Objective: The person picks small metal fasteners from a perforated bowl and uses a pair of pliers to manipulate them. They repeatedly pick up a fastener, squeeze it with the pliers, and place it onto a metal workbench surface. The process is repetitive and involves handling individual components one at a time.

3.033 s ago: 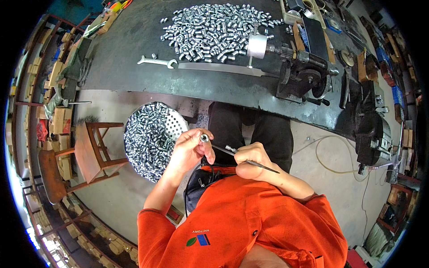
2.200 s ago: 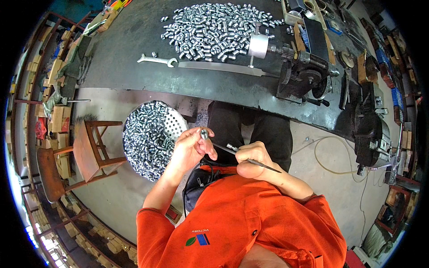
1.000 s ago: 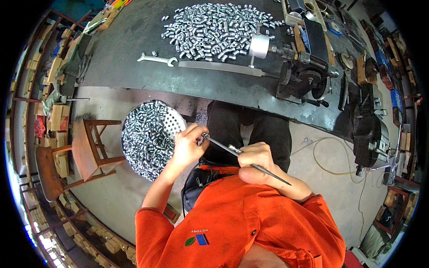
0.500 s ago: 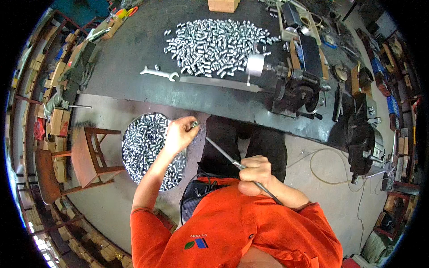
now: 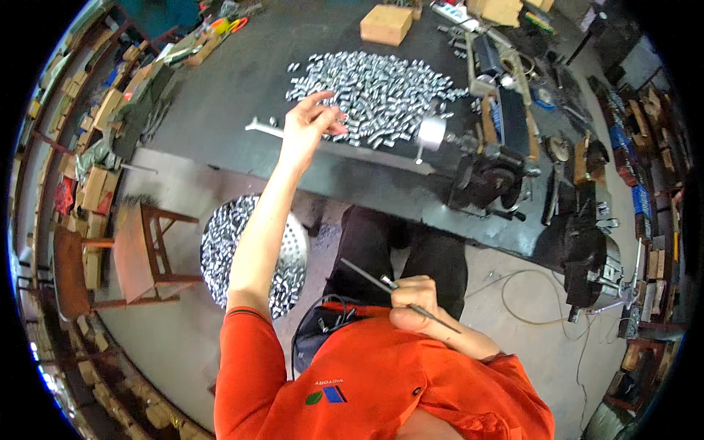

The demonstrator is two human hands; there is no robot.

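Where metal cylinders (image 5: 381, 92) lie, bench vise (image 5: 488, 165).

My left hand (image 5: 312, 121) has left my lap, passed over the basin (image 5: 253, 257), and now reaches the pile (image 5: 374, 92) on the bench (fingers spread). My right hand (image 5: 414, 304) has dropped lower with the rod (image 5: 396, 286).

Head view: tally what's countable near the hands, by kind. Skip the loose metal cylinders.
Piles of small metal cylinders: 2 (bench pile, floor basin)
Wrench: 1
Thin rod in right hand: 1
Wooden stool: 1
Wooden block: 1
Total: 6
Left hand reaches over the bench pile.
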